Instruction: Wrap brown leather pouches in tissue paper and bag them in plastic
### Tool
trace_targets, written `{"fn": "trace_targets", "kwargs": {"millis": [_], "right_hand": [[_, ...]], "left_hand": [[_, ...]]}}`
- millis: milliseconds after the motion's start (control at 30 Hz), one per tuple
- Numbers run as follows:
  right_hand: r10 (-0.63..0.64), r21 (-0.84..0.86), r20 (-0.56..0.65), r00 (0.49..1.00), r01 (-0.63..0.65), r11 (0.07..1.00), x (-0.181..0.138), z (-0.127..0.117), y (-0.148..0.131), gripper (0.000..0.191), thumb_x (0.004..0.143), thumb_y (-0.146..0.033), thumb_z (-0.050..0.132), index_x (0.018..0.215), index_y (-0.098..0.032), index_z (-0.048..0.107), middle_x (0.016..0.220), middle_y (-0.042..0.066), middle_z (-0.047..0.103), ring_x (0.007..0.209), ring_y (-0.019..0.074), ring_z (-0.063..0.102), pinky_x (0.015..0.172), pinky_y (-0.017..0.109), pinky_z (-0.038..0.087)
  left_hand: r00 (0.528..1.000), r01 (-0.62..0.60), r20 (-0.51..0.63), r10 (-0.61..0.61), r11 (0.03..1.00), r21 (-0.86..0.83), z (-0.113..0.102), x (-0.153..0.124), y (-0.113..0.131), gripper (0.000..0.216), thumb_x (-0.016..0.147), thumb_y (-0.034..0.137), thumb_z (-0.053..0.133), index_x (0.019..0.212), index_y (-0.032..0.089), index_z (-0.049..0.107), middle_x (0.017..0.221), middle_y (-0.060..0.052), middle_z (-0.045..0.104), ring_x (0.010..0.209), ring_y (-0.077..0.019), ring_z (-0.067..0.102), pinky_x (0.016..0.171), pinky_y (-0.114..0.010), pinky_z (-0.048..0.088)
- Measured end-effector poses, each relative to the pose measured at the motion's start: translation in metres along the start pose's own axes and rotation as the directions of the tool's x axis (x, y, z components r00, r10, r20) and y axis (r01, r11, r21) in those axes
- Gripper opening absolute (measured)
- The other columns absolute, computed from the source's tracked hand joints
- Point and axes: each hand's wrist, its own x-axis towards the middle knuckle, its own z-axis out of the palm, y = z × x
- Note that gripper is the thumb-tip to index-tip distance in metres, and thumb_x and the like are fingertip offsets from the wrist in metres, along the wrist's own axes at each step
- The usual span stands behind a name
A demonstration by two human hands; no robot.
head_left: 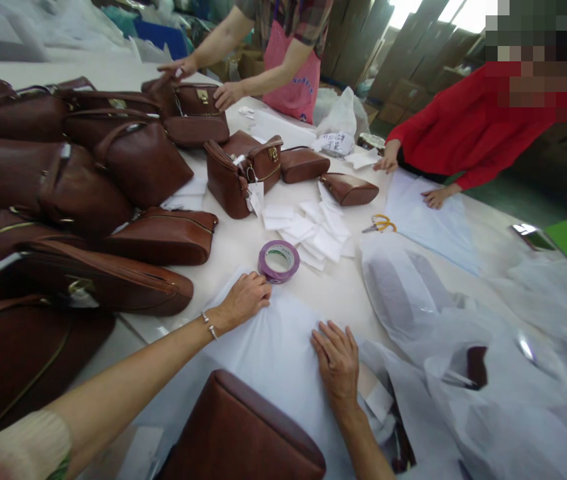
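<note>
A thin white sheet lies on the table in front of me, with creases running from its far left edge. My left hand has its fingers curled down on that edge, close beside a purple roll of tape. On the sheet's right side rests my right hand, flat, fingers stretched out. A brown leather bag is nearest to me, partly over the sheet and cut off by the bottom of the view.
Many brown handbags crowd the left. Beyond the tape are white paper pieces and yellow-handled scissors. Plastic-wrapped items lie at right. Across the table, one person handles a bag; another, in red sleeves, touches a white sheet.
</note>
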Motion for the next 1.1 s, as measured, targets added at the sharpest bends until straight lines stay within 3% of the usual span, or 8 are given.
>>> {"fn": "trace_targets", "kwargs": {"millis": [133,267,433,500,700,833,1000,1100], "right_hand": [[0.01,0.072,-0.004,1.0,-0.01,0.997,-0.009,-0.009,0.017,0.023,0.093,-0.024,0.06,0.115,-0.022,0.066,0.12,0.008,0.07,0.117,0.0216,0.061,0.11,0.049,0.042],[0.205,0.015,-0.051,0.978,-0.204,0.979,-0.028,-0.027,0.069,0.038,0.099,-0.032,0.048,0.133,-0.017,0.056,0.132,0.015,0.062,0.125,0.0254,0.056,0.108,0.052,0.042],[0.334,-0.071,-0.078,0.939,-0.34,0.938,-0.036,-0.046,0.118,0.045,0.099,-0.048,0.043,0.123,-0.015,0.064,0.116,0.015,0.07,0.109,0.0262,0.064,0.097,0.046,0.05],[0.292,-0.081,-0.068,0.954,-0.296,0.952,-0.03,-0.047,0.109,0.041,0.098,-0.046,0.046,0.122,-0.017,0.064,0.116,0.013,0.071,0.109,0.0249,0.065,0.099,0.045,0.049],[0.047,-0.192,0.149,0.988,-0.018,0.981,-0.019,-0.025,0.029,0.041,0.099,-0.035,0.049,0.135,-0.016,0.054,0.137,0.013,0.061,0.135,0.0288,0.049,0.116,0.054,0.029],[0.0,-0.186,0.054,0.999,0.01,0.982,-0.024,-0.021,0.013,0.029,0.095,-0.025,0.059,0.123,-0.021,0.062,0.126,0.006,0.069,0.129,0.0267,0.055,0.117,0.056,0.028],[0.006,-0.118,-0.021,1.0,-0.009,0.993,-0.021,-0.036,0.013,0.013,0.091,-0.023,0.064,0.104,-0.025,0.068,0.115,0.004,0.073,0.12,0.0256,0.061,0.115,0.059,0.032],[0.057,-0.063,-0.05,0.997,-0.06,0.996,-0.018,-0.046,0.009,0.003,0.09,-0.025,0.065,0.092,-0.024,0.066,0.107,0.005,0.072,0.116,0.0249,0.062,0.114,0.059,0.033]], "left_hand": [[0.995,-0.104,0.006,0.104,0.994,-0.016,0.001,0.001,-0.002,0.018,0.086,0.024,0.074,0.1,0.018,0.065,0.104,-0.005,0.065,0.099,-0.0229,0.056,0.085,-0.036,0.039],[0.981,-0.194,-0.012,0.194,0.981,-0.017,0.007,0.003,-0.003,0.042,0.083,0.025,0.078,0.121,0.02,0.061,0.125,-0.007,0.062,0.112,-0.025,0.054,0.094,-0.038,0.038],[0.996,-0.088,0.009,0.088,0.996,-0.033,0.004,0.013,0.003,0.016,0.084,0.022,0.075,0.098,0.019,0.067,0.101,-0.004,0.067,0.095,-0.023,0.056,0.083,-0.036,0.04],[0.997,-0.072,0.007,0.072,0.996,-0.053,0.003,0.017,0.006,0.007,0.086,0.02,0.072,0.087,0.019,0.065,0.093,-0.003,0.067,0.089,-0.0218,0.056,0.08,-0.035,0.039],[0.996,-0.093,-0.005,0.093,0.995,-0.035,0.001,0.014,0.009,0.013,0.09,0.02,0.065,0.079,0.018,0.062,0.085,-0.003,0.066,0.083,-0.0209,0.055,0.076,-0.035,0.038],[0.976,-0.213,-0.042,0.213,0.977,-0.001,-0.001,0.004,0.012,0.007,0.092,0.023,0.065,0.095,0.017,0.063,0.098,-0.006,0.067,0.096,-0.0229,0.059,0.085,-0.037,0.041],[0.936,-0.346,-0.07,0.345,0.938,-0.008,0.007,0.006,0.02,0.059,0.089,0.021,0.069,0.141,0.019,0.04,0.146,-0.012,0.05,0.135,-0.0277,0.043,0.11,-0.043,0.034],[0.938,-0.347,-0.022,0.347,0.938,-0.01,0.011,0.014,0.025,0.05,0.087,0.023,0.072,0.132,0.018,0.051,0.127,-0.01,0.063,0.122,-0.0268,0.054,0.105,-0.042,0.038]]}}
